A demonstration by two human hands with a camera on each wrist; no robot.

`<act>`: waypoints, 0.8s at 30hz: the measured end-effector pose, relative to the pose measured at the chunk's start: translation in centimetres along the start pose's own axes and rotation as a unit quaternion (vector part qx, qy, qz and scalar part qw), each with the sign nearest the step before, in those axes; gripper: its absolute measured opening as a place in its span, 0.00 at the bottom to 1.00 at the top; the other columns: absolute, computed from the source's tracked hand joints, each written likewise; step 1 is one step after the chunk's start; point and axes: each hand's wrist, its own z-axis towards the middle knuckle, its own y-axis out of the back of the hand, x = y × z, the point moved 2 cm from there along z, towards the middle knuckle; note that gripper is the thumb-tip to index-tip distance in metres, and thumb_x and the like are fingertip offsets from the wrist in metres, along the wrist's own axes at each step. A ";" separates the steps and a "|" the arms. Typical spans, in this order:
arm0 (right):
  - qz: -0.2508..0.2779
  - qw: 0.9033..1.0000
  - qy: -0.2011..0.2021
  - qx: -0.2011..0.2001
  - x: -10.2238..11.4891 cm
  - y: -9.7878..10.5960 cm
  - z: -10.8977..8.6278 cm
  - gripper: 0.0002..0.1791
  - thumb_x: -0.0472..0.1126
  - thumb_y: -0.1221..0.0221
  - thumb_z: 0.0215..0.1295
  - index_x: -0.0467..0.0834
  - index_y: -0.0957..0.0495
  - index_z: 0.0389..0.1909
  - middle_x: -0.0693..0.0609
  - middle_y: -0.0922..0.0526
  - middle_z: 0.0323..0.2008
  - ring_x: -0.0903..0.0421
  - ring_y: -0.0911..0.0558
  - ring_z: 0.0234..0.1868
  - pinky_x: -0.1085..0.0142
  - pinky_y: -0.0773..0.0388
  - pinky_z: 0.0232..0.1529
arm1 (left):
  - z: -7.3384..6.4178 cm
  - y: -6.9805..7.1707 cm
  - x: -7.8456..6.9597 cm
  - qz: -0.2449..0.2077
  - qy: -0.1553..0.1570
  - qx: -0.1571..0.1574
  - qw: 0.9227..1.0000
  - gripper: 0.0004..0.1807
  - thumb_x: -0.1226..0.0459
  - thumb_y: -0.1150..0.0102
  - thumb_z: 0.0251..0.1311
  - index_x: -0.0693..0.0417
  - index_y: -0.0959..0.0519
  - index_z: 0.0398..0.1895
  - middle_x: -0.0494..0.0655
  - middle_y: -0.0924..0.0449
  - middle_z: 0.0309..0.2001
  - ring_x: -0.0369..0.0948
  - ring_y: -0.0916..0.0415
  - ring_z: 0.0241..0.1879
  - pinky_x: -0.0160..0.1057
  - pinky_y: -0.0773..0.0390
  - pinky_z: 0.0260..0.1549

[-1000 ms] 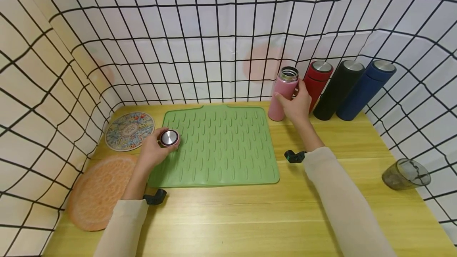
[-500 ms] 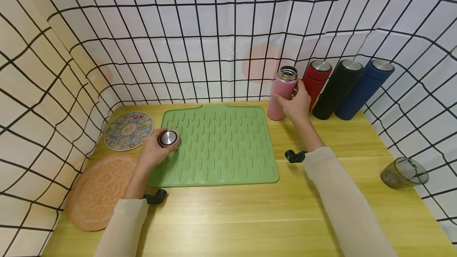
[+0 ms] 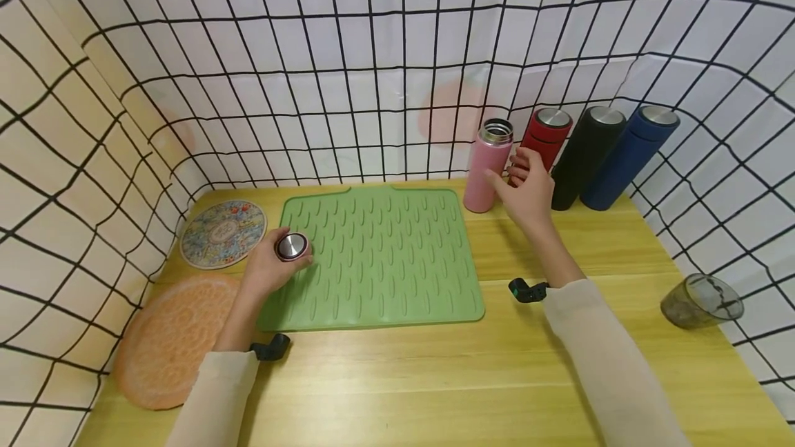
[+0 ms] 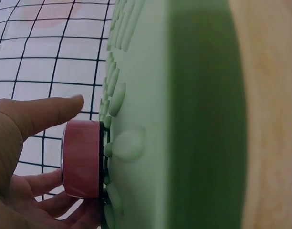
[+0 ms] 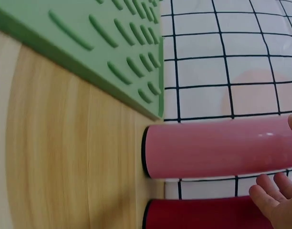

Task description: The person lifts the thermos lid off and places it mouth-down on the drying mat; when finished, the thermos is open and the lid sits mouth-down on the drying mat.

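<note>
A pink bottle lid (image 3: 292, 246) with a silver top stands on the left part of a green ridged mat (image 3: 385, 254). My left hand (image 3: 267, 264) is around it; in the left wrist view the thumb (image 4: 55, 110) stays clear of the lid (image 4: 81, 160), with the other fingers beside its far side. A pink thermos bottle (image 3: 486, 174), lidless, stands upright behind the mat's right corner. Close to its right side is my right hand (image 3: 528, 188), fingers spread and apart from the bottle, partly in front of a red thermos bottle (image 3: 548, 133).
Black (image 3: 586, 157) and blue (image 3: 627, 161) thermos bottles stand right of the red one. A smoky glass (image 3: 700, 302) is at the right edge. A patterned round mat (image 3: 223, 233) and an orange round mat (image 3: 177, 340) lie at left. Gridded cloth walls (image 3: 373, 88) surround the table.
My right hand has let go of the pink bottle and shifted slightly right, its fingers loosened. The bottle stays standing. My left hand remains by the lid.
</note>
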 end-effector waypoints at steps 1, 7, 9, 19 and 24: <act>0.000 1.000 0.006 0.001 0.0 0.3 -0.2 0.41 0.53 0.30 0.64 0.41 0.34 0.72 0.39 0.24 0.66 0.45 0.20 0.63 0.52 0.24 0.69 | -0.1 0.0 0.0 -0.001 0.000 0.001 1.000 0.50 0.54 0.27 0.60 0.66 0.43 0.79 0.69 0.34 0.72 0.64 0.31 0.68 0.62 0.26 0.63; 0.000 0.999 0.027 -0.016 -0.2 2.1 -0.6 0.36 0.51 0.30 0.66 0.40 0.31 0.69 0.41 0.21 0.61 0.47 0.19 0.61 0.52 0.22 0.67 | -0.4 0.1 -0.4 -0.023 -0.017 -0.009 1.000 0.54 0.52 0.25 0.58 0.63 0.45 0.80 0.69 0.38 0.74 0.64 0.32 0.68 0.63 0.26 0.63; 0.000 0.999 0.029 -0.025 -0.2 2.7 -0.6 0.35 0.50 0.30 0.65 0.40 0.31 0.68 0.41 0.20 0.60 0.48 0.19 0.60 0.52 0.22 0.66 | -0.5 0.2 -0.5 -0.029 -0.024 -0.014 0.999 0.55 0.51 0.25 0.58 0.62 0.45 0.81 0.68 0.39 0.75 0.65 0.32 0.69 0.64 0.26 0.63; -0.026 0.998 0.016 -0.048 -0.9 4.7 -0.4 0.37 0.52 0.29 0.63 0.42 0.30 0.68 0.44 0.20 0.59 0.49 0.19 0.58 0.56 0.19 0.63 | -0.7 0.6 -1.2 -0.019 -0.034 -0.024 0.999 0.53 0.45 0.26 0.58 0.51 0.42 0.81 0.63 0.42 0.78 0.65 0.41 0.75 0.69 0.30 0.64; -0.035 0.998 0.000 -0.050 -1.6 5.4 -0.1 0.39 0.53 0.29 0.63 0.42 0.32 0.70 0.44 0.23 0.64 0.47 0.21 0.62 0.55 0.20 0.64 | -0.9 0.7 -1.7 -0.013 -0.037 -0.025 0.999 0.52 0.41 0.27 0.57 0.46 0.40 0.81 0.61 0.42 0.79 0.66 0.40 0.74 0.69 0.27 0.61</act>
